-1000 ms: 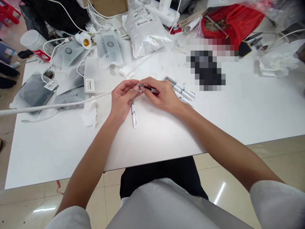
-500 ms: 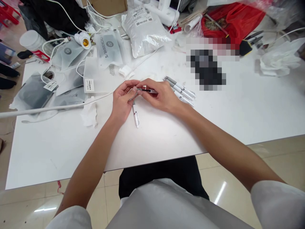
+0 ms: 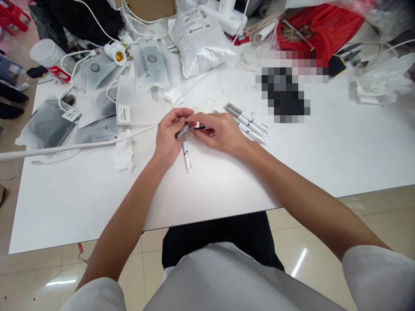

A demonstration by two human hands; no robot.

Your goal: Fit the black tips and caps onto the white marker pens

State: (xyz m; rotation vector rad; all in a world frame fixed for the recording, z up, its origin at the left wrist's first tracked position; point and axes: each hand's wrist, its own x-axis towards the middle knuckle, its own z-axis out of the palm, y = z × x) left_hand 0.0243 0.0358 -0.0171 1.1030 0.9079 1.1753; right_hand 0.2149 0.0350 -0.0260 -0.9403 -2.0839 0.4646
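My left hand (image 3: 170,136) is closed, its thumb and fingers pinching a grey pen grip (image 3: 182,131) that slants down to the left. My right hand (image 3: 223,131) faces it, fingers curled around a thin pen refill (image 3: 200,128) with a dark section and a pale end; part of it is hidden in the palm. The fingertips of both hands nearly meet. Below them a white pen with a clear clip (image 3: 187,157) lies on the table, its upper end behind my left hand. Several grey-and-white pens (image 3: 248,120) lie just beyond my right hand.
Frosted pouches (image 3: 151,65), a white cable (image 3: 81,149) and torn paper (image 3: 123,153) cover the left side of the white table (image 3: 81,207). A silver parcel bag (image 3: 202,43) and a red bag (image 3: 330,30) lie at the back. A pixelated dark object (image 3: 285,93) is right of the pens.
The grey grip in my left hand now shows more plainly. My right hand has shifted slightly down and right, and the refill sits a little lower. The whole view has moved slightly.
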